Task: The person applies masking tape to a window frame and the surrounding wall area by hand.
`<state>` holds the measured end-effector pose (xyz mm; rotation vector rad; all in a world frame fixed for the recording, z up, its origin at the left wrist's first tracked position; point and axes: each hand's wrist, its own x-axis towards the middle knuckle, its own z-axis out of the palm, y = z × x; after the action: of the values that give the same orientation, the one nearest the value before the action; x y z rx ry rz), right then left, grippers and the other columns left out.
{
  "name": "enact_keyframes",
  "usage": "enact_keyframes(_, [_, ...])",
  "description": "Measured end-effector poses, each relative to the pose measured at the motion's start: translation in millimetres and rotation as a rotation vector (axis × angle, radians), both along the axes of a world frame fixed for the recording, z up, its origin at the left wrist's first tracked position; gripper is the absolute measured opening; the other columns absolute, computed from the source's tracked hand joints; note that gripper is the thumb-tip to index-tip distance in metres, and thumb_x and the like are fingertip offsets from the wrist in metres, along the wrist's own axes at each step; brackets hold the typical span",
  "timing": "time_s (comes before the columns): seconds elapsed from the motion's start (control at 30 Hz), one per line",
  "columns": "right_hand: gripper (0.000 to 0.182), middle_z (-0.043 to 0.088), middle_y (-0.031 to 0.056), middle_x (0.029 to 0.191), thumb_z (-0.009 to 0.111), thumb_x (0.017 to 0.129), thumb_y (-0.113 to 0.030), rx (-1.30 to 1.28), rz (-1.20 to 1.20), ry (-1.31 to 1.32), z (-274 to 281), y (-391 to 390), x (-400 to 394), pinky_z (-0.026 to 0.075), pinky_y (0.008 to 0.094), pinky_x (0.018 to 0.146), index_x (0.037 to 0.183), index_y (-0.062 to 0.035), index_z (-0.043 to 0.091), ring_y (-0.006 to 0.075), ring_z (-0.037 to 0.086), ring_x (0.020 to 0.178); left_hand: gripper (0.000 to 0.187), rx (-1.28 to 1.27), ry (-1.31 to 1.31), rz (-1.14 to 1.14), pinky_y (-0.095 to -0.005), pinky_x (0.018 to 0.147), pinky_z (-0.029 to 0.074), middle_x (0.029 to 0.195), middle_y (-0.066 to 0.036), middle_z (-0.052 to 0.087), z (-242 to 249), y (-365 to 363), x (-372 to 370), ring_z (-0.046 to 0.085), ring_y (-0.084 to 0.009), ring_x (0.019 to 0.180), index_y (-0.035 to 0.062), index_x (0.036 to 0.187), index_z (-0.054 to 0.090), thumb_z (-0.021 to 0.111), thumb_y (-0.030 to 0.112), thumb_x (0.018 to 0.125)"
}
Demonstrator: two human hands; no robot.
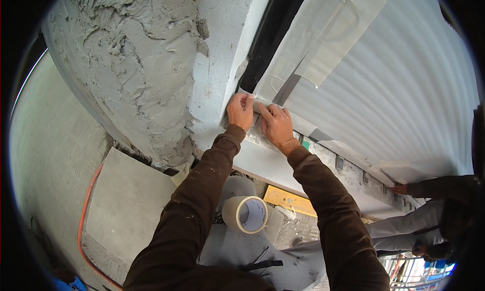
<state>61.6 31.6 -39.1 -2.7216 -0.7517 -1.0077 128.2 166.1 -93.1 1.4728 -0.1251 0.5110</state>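
Observation:
At the lower corner of a dark frame point(268, 40), both of my hands are at a pale strip of masking tape point(248, 95). The thumb and fingers of my left hand point(240, 111) are pinched together on it, close to the white wall edge. Beside it, my right hand point(277, 125) has its index finger reaching to the strip and its other fingers curled along the lower edge of the sheeting; its thumb is hidden. A roll of masking tape point(233, 213) rests on my lap, its open core facing right.
White sheeting point(394, 78), taped at its edges, covers the right side. Rough mortar point(136, 63) coats the wall at left. Below are a yellow spirit level point(290, 200), a grey board point(126, 205) and an orange hose point(83, 230). Another person's hand point(400, 189) touches the sheeting's lower edge.

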Motion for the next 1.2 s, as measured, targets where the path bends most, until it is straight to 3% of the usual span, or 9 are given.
enact_keyframes(0.13, [0.062,0.065,0.0103,0.103,0.060,0.088,-0.009,-0.231,-0.140,0.168,4,-1,2,0.049,0.0417,0.081,0.148,-0.0125,0.048,0.0278,0.065,0.093,0.025,0.048,-0.171,0.010,-0.0324,0.067,0.051,0.091,-0.011,0.061,-8,-4,-5,0.062,-0.0197,0.072,-0.0010,0.100,0.058,0.076,0.009,0.085])
enact_keyframes(0.3, [0.063,0.066,0.0116,0.108,0.054,0.093,-0.017,-0.371,-0.303,0.296,13,7,4,0.049,0.0434,0.087,0.154,-0.0146,0.041,0.0300,0.065,0.099,0.028,0.053,-0.031,0.058,-0.0330,0.066,0.051,0.091,-0.010,0.058,-3,-11,-4,0.061,-0.0198,0.072,-0.0011,0.099,0.055,0.077,0.007,0.083])
enact_keyframes(0.37, [0.076,0.067,0.0140,0.109,0.058,0.085,-0.008,-0.384,-0.324,0.326,14,7,2,0.049,0.0450,0.087,0.157,-0.0140,0.035,0.0329,0.066,0.098,0.029,0.031,-0.009,0.062,-0.0334,0.065,0.051,0.090,-0.010,0.057,-2,-12,-7,0.060,-0.0201,0.071,-0.0009,0.099,0.055,0.077,0.008,0.083])
enact_keyframes(0.5, [0.077,0.068,0.0153,0.112,0.058,0.086,-0.009,-0.416,-0.274,0.322,14,-1,6,0.050,0.0458,0.086,0.158,-0.0144,0.032,0.0330,0.066,0.099,0.029,-0.004,0.034,0.097,-0.0349,0.066,0.049,0.091,-0.011,0.055,0,-17,-9,0.057,-0.0212,0.072,-0.0006,0.098,0.054,0.076,0.011,0.084])
enact_keyframes(0.67, [0.066,0.070,0.0112,0.106,0.053,0.096,-0.019,-0.517,-0.345,0.353,12,2,10,0.049,0.0452,0.083,0.159,-0.0172,0.032,0.0286,0.067,0.094,0.027,0.011,0.043,0.131,-0.0358,0.070,0.048,0.093,-0.011,0.053,2,-21,-8,0.054,-0.0218,0.075,-0.0007,0.099,0.053,0.073,0.011,0.087])
enact_keyframes(0.9, [0.068,0.072,0.0118,0.096,0.053,0.095,-0.015,-0.575,-0.430,0.364,35,7,-4,0.050,0.0464,0.082,0.159,-0.0183,0.031,0.0305,0.068,0.087,0.030,0.022,0.011,0.107,-0.0369,0.067,0.049,0.093,-0.012,0.055,1,-18,-10,0.057,-0.0226,0.073,-0.0007,0.097,0.053,0.077,0.013,0.085])
enact_keyframes(0.97, [0.070,0.072,0.0122,0.086,0.055,0.092,-0.015,-0.680,-0.481,0.541,54,3,-11,0.052,0.0454,0.076,0.158,-0.0163,0.033,0.0311,0.069,0.077,0.031,0.075,0.012,0.114,-0.0371,0.066,0.050,0.092,-0.012,0.055,3,-13,-5,0.058,-0.0227,0.072,-0.0008,0.096,0.054,0.078,0.014,0.085])
enact_keyframes(1.07, [0.068,0.071,0.0163,0.077,0.057,0.088,-0.012,-0.493,-0.322,0.524,45,-11,-14,0.053,0.0477,0.071,0.155,-0.0119,0.040,0.0364,0.069,0.071,0.032,0.111,0.025,0.137,-0.0365,0.066,0.050,0.087,-0.011,0.058,5,-14,-10,0.059,-0.0215,0.071,-0.0007,0.094,0.056,0.080,0.018,0.084])
enact_keyframes(1.2, [0.062,0.069,0.0218,0.076,0.061,0.084,-0.010,-0.223,-0.081,0.570,85,3,-81,0.054,0.0489,0.070,0.145,-0.0061,0.051,0.0418,0.067,0.071,0.031,0.064,-0.007,0.127,-0.0376,0.066,0.051,0.086,-0.012,0.059,4,-14,-9,0.060,-0.0241,0.070,-0.0009,0.092,0.056,0.080,0.018,0.084])
